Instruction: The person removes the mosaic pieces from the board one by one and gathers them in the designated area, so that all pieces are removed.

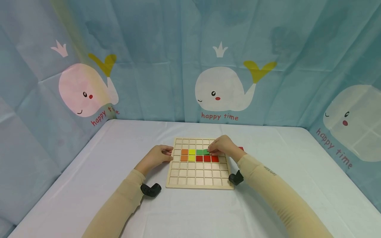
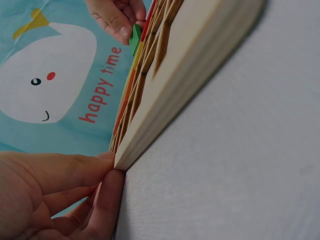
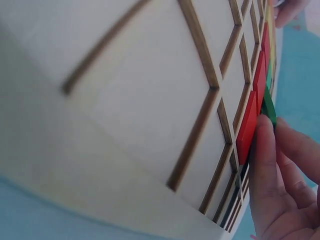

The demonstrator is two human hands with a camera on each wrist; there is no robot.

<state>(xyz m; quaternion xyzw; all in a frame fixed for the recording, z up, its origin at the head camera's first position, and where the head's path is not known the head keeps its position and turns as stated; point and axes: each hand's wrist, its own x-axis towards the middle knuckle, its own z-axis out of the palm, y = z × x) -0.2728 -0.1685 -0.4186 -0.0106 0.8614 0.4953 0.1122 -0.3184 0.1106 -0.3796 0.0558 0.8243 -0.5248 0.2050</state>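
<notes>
A wooden grid board lies on the white table, with coloured square tiles in its middle rows. My left hand touches the board's left edge with thumb and fingertips, fairly straight; the left wrist view shows this hand at that edge too. Over the grid my right hand pinches a green tile between thumb and finger, the tile tilted. Left of it sits another green tile. Three red tiles form the row below, beside yellow tiles and orange tiles.
Something red lies on the table, partly hidden behind my right wrist. A black device is on each wrist, the left one and the right one. Behind the table hangs a blue whale-print curtain.
</notes>
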